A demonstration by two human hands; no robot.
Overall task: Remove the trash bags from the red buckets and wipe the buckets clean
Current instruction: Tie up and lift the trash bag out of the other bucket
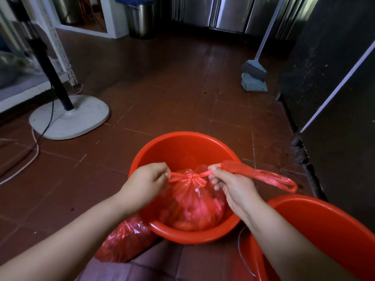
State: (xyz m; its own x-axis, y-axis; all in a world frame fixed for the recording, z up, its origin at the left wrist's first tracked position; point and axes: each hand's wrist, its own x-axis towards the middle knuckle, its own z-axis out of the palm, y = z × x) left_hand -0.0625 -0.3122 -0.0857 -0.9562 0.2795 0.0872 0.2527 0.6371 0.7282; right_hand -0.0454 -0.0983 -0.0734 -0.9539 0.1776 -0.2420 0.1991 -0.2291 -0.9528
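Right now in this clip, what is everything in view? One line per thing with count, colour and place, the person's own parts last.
red buckets: 2, red; one at centre, one at lower right, cut by the frame.
trash bag in bucket: 1, red, knotted, inside the centre bucket.
trash bag on floor: 1, red, left of the centre bucket.
fan stand: 1, white base with black pole, left.
cables: several, dark and pale, floor at left.
broom: 1, pale blue head, upper right.
metal bin: 1, steel, top centre.
floor: brown-red tiles.
left hand: pinches one bag tie.
right hand: grips the other tie.
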